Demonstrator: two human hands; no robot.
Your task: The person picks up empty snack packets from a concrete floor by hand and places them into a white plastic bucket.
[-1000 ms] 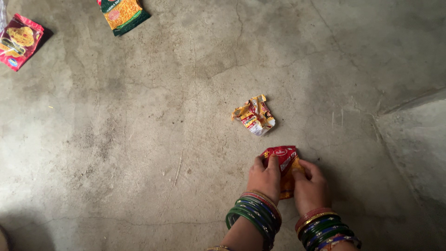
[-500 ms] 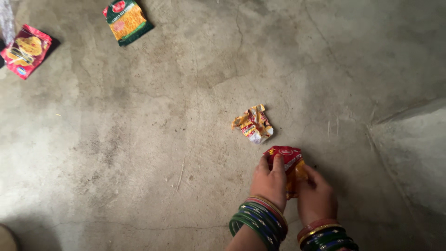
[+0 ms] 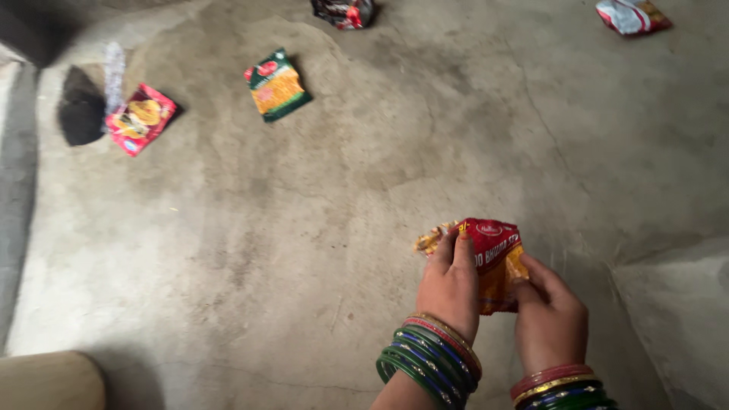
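head view, crumpled red-and-yellow snack packet (image 3: 495, 262), pinched by left hand (image 3: 449, 288), right hand (image 3: 550, 319) fingers

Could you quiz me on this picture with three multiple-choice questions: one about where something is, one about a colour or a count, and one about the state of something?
1. Where does the green snack packet lie?
A. on the floor, up and to the left of the hands
B. in the hands
C. on a table

2. What is the main colour of the wrapper in the hands?
A. blue
B. red and yellow
C. white

3. How is that wrapper held?
A. by the left hand alone
B. it lies loose on the floor
C. by both hands

Answers: 1 A, it lies flat on the concrete floor. 2 B, its face shows red over yellow. 3 C, the right hand grips it too.
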